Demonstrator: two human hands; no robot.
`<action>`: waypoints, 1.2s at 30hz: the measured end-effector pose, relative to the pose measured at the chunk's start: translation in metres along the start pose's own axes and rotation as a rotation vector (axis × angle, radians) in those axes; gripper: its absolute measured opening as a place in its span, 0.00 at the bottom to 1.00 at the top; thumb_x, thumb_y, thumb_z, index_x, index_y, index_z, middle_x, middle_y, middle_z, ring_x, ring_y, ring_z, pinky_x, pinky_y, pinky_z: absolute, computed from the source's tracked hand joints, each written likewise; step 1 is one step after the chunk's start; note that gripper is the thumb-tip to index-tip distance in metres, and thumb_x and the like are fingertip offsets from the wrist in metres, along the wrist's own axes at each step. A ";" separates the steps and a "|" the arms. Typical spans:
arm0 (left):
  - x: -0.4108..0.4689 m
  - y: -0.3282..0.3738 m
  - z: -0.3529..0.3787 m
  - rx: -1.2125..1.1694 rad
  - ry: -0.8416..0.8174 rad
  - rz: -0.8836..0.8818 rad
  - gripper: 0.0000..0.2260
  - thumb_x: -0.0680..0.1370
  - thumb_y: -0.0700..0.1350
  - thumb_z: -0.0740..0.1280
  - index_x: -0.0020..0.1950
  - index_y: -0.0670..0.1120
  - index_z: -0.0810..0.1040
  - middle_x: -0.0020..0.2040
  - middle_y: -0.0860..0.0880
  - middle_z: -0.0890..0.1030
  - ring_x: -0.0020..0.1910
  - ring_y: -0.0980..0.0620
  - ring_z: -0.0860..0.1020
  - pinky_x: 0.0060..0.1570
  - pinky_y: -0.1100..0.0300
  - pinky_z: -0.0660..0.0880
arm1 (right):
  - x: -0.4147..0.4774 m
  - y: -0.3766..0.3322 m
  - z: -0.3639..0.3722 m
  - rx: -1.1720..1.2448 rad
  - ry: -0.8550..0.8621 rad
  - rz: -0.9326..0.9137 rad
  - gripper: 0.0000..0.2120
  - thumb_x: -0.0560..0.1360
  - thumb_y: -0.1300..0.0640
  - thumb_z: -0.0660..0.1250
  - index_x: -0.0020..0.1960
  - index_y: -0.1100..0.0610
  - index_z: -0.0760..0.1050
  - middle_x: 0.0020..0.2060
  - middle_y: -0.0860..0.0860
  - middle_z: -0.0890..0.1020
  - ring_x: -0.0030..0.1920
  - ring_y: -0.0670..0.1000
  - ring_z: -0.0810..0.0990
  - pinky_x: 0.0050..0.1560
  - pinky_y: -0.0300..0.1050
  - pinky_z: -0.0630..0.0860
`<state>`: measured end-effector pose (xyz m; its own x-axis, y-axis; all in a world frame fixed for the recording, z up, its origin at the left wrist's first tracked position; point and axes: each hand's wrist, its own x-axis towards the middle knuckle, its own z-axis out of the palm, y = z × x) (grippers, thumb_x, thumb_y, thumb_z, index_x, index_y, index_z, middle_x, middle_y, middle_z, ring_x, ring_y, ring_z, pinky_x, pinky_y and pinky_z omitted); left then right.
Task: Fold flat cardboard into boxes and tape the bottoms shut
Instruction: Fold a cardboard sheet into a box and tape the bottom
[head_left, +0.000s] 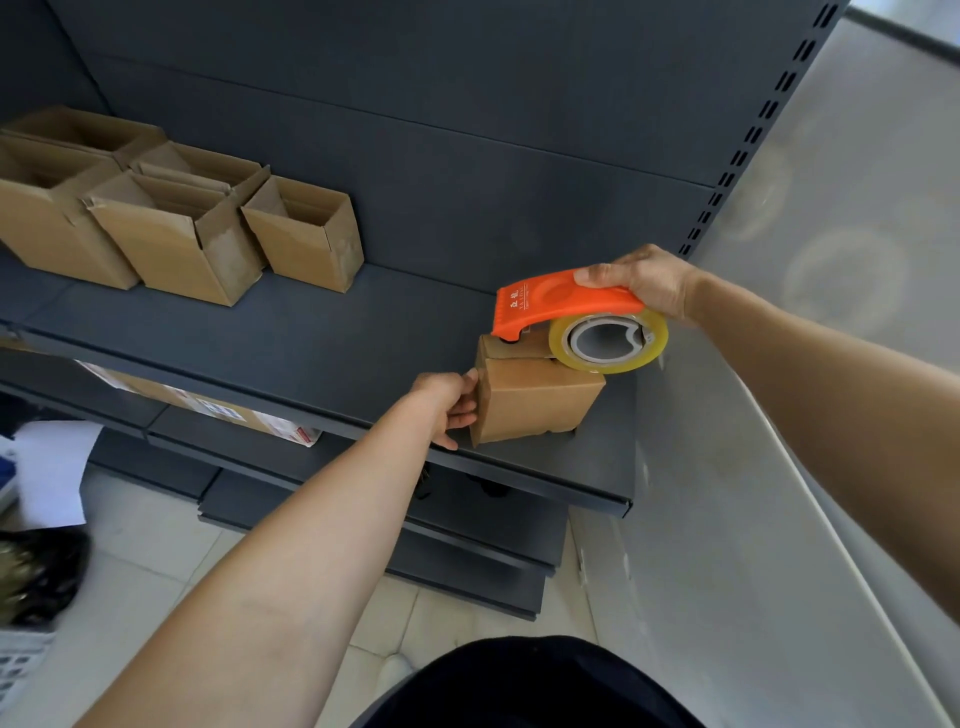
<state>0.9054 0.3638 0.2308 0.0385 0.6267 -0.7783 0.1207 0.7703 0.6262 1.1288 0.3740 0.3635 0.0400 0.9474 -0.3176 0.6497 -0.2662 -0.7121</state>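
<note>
Cardboard box (540, 402), one small brown one, stands on the dark grey shelf (311, 332) at centre-right of the frame, near the shelf's front edge and right end. Its closed flaps face up, and a notch shows along its lower edge.

In the head view, the left hand (451, 409) reaches in from the lower left and grips the box's left side, fingers curled round that edge. The right hand (649, 283) comes in from the right and grasps the back of one orange tape dispenser (556, 304) from above, thumb on its top. The dispenser's front end touches the top of the box at its far left part. One roll of clear tape (608, 343) hangs in the dispenser, just above the box's upper right corner.

At the upper left of the frame, on the same shelf and well apart from the hands, stands a cluster of open-topped boxes (187, 244). Five can be counted, packed close together with flaps up, three in front and two behind.

On the lower shelf at centre-left lies one flat brown package with red print (208, 408). A white sheet (52, 467) lies on the tiled floor (156, 545) at the left edge. A pale grey wall (831, 208) fills the right side.
</note>
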 end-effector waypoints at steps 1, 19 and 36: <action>0.000 0.000 0.000 0.012 0.020 0.011 0.10 0.77 0.52 0.69 0.45 0.45 0.77 0.36 0.50 0.78 0.37 0.51 0.77 0.62 0.35 0.69 | 0.000 0.000 0.000 -0.001 0.003 -0.001 0.16 0.71 0.42 0.70 0.44 0.56 0.79 0.39 0.51 0.83 0.39 0.50 0.81 0.43 0.40 0.76; -0.009 -0.020 -0.001 0.133 0.006 0.431 0.33 0.75 0.34 0.62 0.78 0.47 0.55 0.75 0.46 0.63 0.73 0.47 0.63 0.67 0.53 0.63 | -0.007 -0.004 0.002 -0.002 0.017 0.010 0.19 0.71 0.41 0.71 0.49 0.57 0.79 0.39 0.51 0.82 0.39 0.49 0.80 0.42 0.41 0.75; -0.006 0.017 -0.002 0.423 -0.264 0.557 0.45 0.60 0.45 0.81 0.71 0.57 0.61 0.67 0.51 0.69 0.64 0.47 0.72 0.62 0.49 0.74 | -0.006 0.000 -0.014 -0.140 -0.093 -0.021 0.18 0.69 0.37 0.70 0.44 0.52 0.80 0.43 0.50 0.84 0.44 0.50 0.82 0.53 0.46 0.76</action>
<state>0.9051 0.3734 0.2465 0.4360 0.8204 -0.3700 0.3830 0.2028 0.9012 1.1391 0.3709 0.3738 -0.0408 0.9300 -0.3652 0.7496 -0.2132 -0.6267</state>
